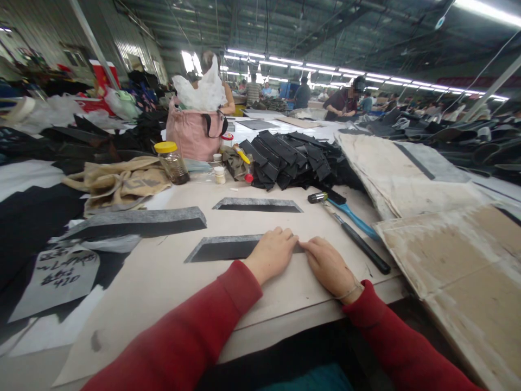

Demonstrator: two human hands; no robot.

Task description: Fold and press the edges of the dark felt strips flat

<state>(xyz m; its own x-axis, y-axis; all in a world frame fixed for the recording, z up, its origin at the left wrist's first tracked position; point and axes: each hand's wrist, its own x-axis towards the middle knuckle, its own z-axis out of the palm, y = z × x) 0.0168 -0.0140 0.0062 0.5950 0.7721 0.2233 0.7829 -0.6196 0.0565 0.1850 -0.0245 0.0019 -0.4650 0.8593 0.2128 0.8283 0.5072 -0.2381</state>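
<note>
A black strip with a grey upper edge [228,248] lies on the pale board [163,304] in front of me. My left hand [273,251] rests over its right part, fingers bent and pressed down on it. At the strip's right end my right hand [329,266] has its thumb and fingers together on the fabric, the fingers mostly hidden behind the hand. A second such strip [258,205] lies flat farther back. Another grey and black piece [142,224] is at the left.
A hammer [358,239] and a blue-handled brush [354,214] lie right of my hands. Behind are a black fabric pile [288,157], a yellow-lidded jar [172,163] and a pink bag [193,133]. Layered boards [459,260] stand right; people work in the background.
</note>
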